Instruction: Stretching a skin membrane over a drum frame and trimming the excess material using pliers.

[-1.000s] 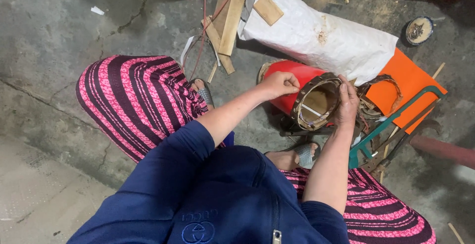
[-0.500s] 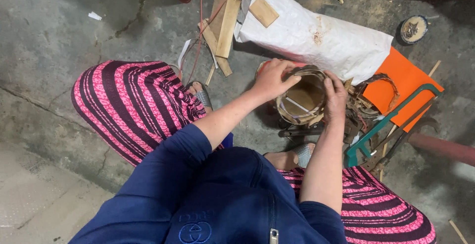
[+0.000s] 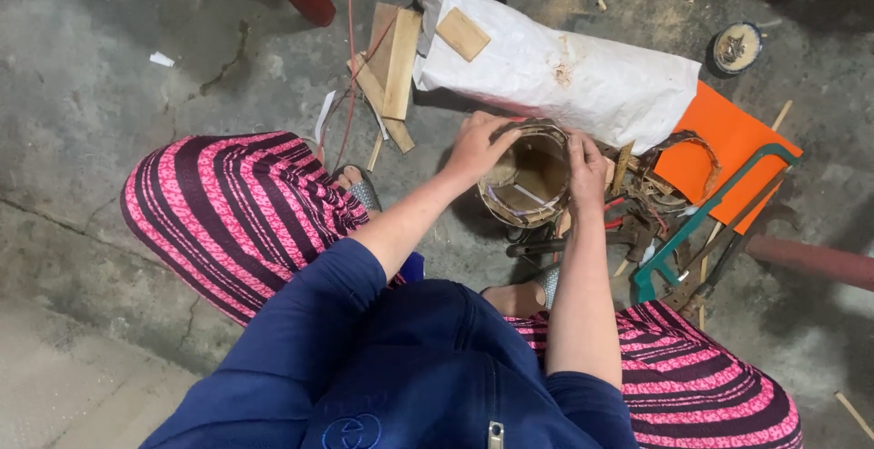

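Round woven basket frame (image 3: pixel 528 176), centre-right of frame on the concrete floor (image 3: pixel 109 139), mouth facing up toward the camera. Left hand (image 3: pixel 478 147) grips the left rim, right hand (image 3: pixel 585 168) the right rim, fingers curled over the edge on opposite sides. White sack (image 3: pixel 564 76) lies just beyond; green hacksaw (image 3: pixel 701 221) at right.

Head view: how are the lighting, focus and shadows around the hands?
Head view: even, soft light, no glare; left hand and right hand on the round drum frame look sharp, its inside dimmer; a faint shadow lies on the concrete floor beneath it.
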